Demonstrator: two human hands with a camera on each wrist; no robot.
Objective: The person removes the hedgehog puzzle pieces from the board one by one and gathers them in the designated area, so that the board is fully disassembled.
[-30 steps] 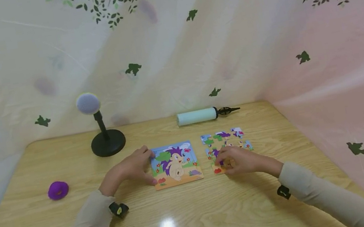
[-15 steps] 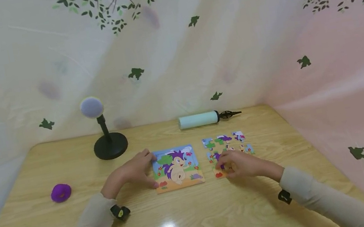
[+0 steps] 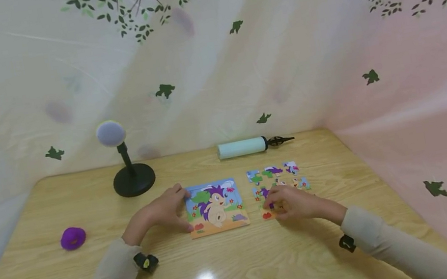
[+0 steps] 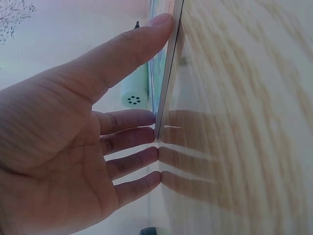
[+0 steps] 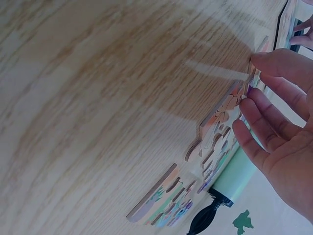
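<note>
A picture board [image 3: 218, 224] with a purple-haired hedgehog lies flat mid-table. My left hand [image 3: 162, 213] rests at its left side, thumb on the near corner and fingers by the far corner. In the left wrist view the thumb touches the board's edge [image 4: 167, 68] and the fingers are nearly straight, their tips on the table. Right of the board lie several jigsaw pieces [image 3: 274, 170] in loose rows. My right hand [image 3: 296, 200] is over the nearer ones, hiding some. The right wrist view has its thumb and lightly bent fingers touching jigsaw pieces [image 5: 215, 128], with a gap between.
Behind the pieces, a pale green hand pump [image 3: 243, 147] with a black nozzle lies along the table's back edge. A round-headed stand on a black base [image 3: 134, 180] is at back left. A purple ring-shaped object [image 3: 73, 238] lies at left. A printed curtain hangs behind.
The whole view shifts slightly as the head moves. Both hands, the board and the jigsaw pieces keep nearly the same places.
</note>
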